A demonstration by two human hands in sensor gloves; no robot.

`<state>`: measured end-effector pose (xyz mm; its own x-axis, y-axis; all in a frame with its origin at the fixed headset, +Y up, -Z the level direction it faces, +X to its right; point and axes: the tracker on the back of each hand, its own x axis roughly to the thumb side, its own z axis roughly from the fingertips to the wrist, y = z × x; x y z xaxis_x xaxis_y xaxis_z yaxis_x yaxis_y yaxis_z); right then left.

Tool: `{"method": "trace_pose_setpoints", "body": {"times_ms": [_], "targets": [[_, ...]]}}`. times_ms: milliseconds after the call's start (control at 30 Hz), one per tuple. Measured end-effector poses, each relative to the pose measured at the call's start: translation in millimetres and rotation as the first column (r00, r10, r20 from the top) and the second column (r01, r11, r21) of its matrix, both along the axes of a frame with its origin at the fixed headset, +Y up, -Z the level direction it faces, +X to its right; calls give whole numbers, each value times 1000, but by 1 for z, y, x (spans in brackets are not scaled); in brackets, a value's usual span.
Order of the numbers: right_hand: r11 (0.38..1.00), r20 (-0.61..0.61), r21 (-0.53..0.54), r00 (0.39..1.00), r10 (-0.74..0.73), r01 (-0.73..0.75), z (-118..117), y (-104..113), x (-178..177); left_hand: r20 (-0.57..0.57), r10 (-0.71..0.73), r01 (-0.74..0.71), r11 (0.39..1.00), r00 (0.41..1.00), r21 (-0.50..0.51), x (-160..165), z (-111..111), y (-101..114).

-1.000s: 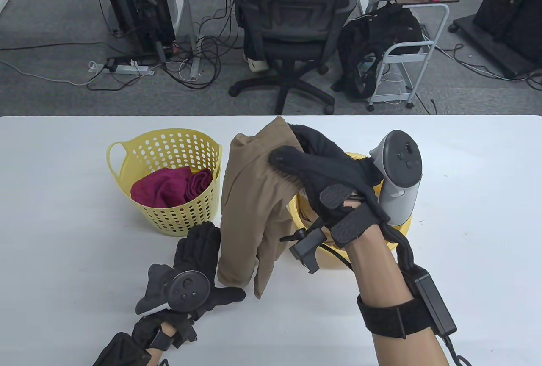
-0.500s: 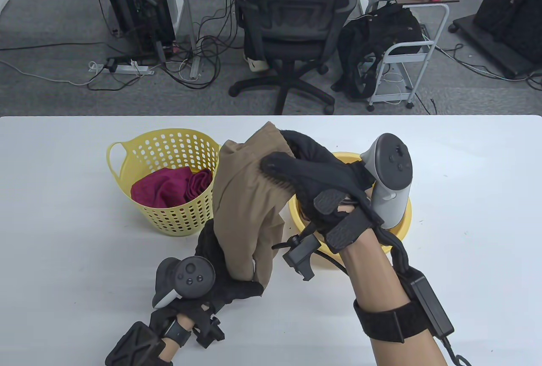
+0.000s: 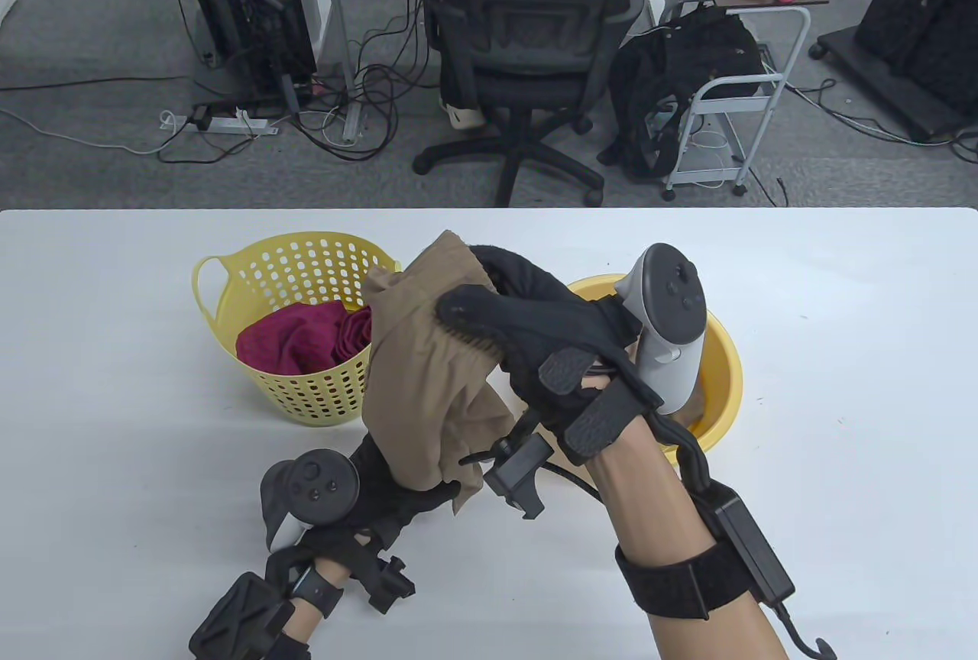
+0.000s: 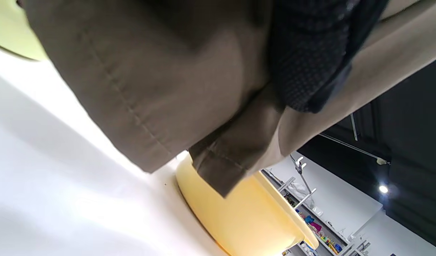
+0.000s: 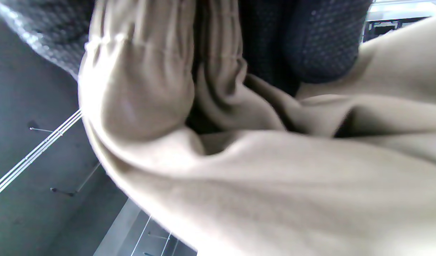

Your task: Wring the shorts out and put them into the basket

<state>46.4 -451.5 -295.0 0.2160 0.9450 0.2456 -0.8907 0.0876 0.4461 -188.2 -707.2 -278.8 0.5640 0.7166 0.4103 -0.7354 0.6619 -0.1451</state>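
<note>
The shorts (image 3: 428,377) hang bunched above the table (image 3: 114,400), between the basket (image 3: 306,324) and the yellow basin (image 3: 718,377), held at both ends. Risk, as I judge it: the lower hem, seen loose in the left wrist view, could slip free once twisting begins, since only the lower folds seem caught there. Any water squeezed out would then fall on the table rather than into the basin, because the cloth hangs to the basket side of the basin's rim. The swinging cloth could also nudge the basket, which looks light.

The right hand (image 3: 535,339) is curled round the shorts' top, near the basket's rim and above it. The left hand (image 3: 397,492) grips the bottom of the shorts from below, on the near side of the basket. The basket already holds a red cloth (image 3: 306,339).
</note>
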Motion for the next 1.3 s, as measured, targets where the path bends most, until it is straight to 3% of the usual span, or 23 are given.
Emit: {"method": "trace_pose_setpoints", "body": {"times_ms": [400,633,933,1300], "targets": [[1000,41,2,999,-2,2,-2,-2,20,13,17,-18,1000,1000,14,-4,-2,5],[1000,106,-5,994,12,-11,-7,-8,43,-22,-164,165,983,986,83,-8,-1,12],[995,226,-37,970,95,-89,-13,-22,78,-61,-260,263,964,964,40,-23,-3,21],[954,394,-88,870,298,-288,-13,-39,114,-14,-513,513,858,858,2,-36,-9,49]]}}
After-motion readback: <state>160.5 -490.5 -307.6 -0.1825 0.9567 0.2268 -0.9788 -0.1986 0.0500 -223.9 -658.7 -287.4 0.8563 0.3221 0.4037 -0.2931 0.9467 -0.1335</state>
